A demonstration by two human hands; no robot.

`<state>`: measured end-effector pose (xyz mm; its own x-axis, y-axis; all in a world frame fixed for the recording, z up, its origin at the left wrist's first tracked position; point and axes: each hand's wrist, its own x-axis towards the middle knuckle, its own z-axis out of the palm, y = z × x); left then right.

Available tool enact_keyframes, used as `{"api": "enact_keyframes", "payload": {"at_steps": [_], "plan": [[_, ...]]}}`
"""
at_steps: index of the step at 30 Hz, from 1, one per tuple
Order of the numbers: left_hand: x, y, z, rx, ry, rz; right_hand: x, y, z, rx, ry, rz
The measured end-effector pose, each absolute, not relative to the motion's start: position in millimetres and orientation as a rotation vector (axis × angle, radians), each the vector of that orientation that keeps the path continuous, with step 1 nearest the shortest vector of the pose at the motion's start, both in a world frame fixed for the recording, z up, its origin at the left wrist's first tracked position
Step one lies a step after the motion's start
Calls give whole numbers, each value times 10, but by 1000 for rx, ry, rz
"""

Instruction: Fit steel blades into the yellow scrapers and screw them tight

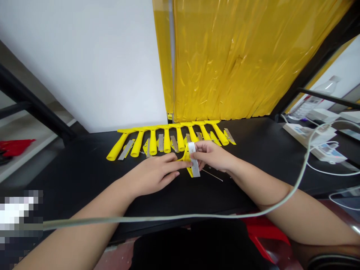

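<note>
Above the middle of the black table, my right hand (pixel 213 155) pinches a flat silver metal plate (pixel 195 169) between thumb and fingers. The plate lies against a yellow plastic piece (pixel 186 153) with small holes. My left hand (pixel 156 173) grips this yellow piece from the left, its index finger stretched onto the plate; part of the piece is hidden by the fingers. Beyond both hands stands a row of several yellow T-shaped handles (pixel 137 142). Between them lie smaller yellow pieces with metal plates, such as this plate (pixel 126 150).
A thin rod (pixel 213 175) and tiny fittings lie beside my right hand. A pale cable (pixel 180 216) crosses in front of both forearms. White boxes (pixel 309 135) and a clear bottle (pixel 315 97) stand at right. Black frame posts (pixel 36 105) flank the table (pixel 90 165).
</note>
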<state>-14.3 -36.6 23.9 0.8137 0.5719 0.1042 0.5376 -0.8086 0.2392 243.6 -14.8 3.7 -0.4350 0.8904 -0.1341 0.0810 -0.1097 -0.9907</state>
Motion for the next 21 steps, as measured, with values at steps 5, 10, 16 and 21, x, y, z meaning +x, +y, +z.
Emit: {"api": "enact_keyframes", "payload": {"at_steps": [5, 10, 16, 21], "plan": [[-96, -371, 196, 2875, 903, 204, 2408, -164, 42, -1096, -1526, 1680], [-130, -344, 199, 2836, 941, 213, 2682, -113, 168, -1155, -1812, 1459], [-191, -288, 182, 2745, 937, 272, 3217, -9, 312, -1599, -2366, 862], [-195, -275, 175, 2690, 939, 255, 3195, 20, 263, -1804, -2504, 770]]}}
